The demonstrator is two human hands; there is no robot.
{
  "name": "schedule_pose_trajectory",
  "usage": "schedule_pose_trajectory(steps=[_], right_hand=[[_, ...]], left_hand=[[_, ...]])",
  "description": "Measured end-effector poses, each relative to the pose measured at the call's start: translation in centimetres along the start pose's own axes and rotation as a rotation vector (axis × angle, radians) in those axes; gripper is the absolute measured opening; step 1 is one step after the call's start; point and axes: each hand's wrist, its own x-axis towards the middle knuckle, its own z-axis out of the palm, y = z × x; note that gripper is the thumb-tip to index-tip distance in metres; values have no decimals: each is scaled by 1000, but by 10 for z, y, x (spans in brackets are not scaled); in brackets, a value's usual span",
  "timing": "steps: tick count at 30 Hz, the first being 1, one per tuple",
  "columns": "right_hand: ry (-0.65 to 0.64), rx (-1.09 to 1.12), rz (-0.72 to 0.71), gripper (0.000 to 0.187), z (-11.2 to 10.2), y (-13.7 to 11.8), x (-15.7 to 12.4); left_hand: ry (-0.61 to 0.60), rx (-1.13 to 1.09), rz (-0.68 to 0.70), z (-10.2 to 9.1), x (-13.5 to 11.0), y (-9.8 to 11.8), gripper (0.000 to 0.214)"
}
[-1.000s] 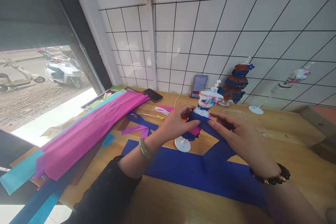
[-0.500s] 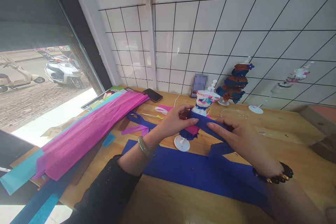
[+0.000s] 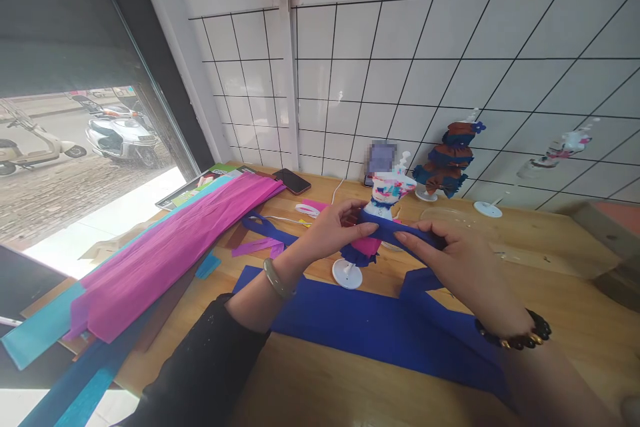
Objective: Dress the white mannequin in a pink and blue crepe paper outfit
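A small white dress-form mannequin (image 3: 391, 188) with a paint-dabbed bodice tilts slightly on its round base (image 3: 347, 273). Its lower part carries a pink layer (image 3: 365, 247) above a blue ruffled edge. Around its hip side, my left hand (image 3: 333, 232) presses a blue paper strip (image 3: 387, 230) against the form with thumb and fingers. On the right, my right hand (image 3: 457, 253) pinches the same strip, which runs between both thumbs. The strip's tail hangs below my right hand toward a wide blue paper sheet (image 3: 350, 313) on the table. My left fingertips are partly hidden behind the form.
Pink paper sheets (image 3: 175, 253) lie over teal ones at the left. A phone (image 3: 293, 181) and scissors (image 3: 306, 209) lie toward the wall. Behind the mannequin stand another phone (image 3: 380, 160) and a brown-and-blue dressed form (image 3: 445, 163). A bare round base (image 3: 487, 209) sits right.
My right hand has shifted slightly, and the strip between the thumbs looks narrower, as if folded or turned. The mannequin's top leans a little to the left. My left hand barely moves.
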Motion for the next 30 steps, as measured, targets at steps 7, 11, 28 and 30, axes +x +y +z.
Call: schedule_pose_trajectory(steps=[7, 11, 28, 30], right_hand=[[103, -111, -200, 34, 8, 11, 7], [383, -182, -498, 27, 14, 10, 2], [-182, 1091, 403, 44, 60, -1, -9], [-148, 1122, 420, 46, 62, -1, -9]], left_hand=[[31, -74, 32, 1, 1, -2, 46], [184, -170, 57, 2, 5, -3, 43], [553, -311, 39, 2, 2, 8, 52], [540, -326, 49, 8, 1, 11, 51]])
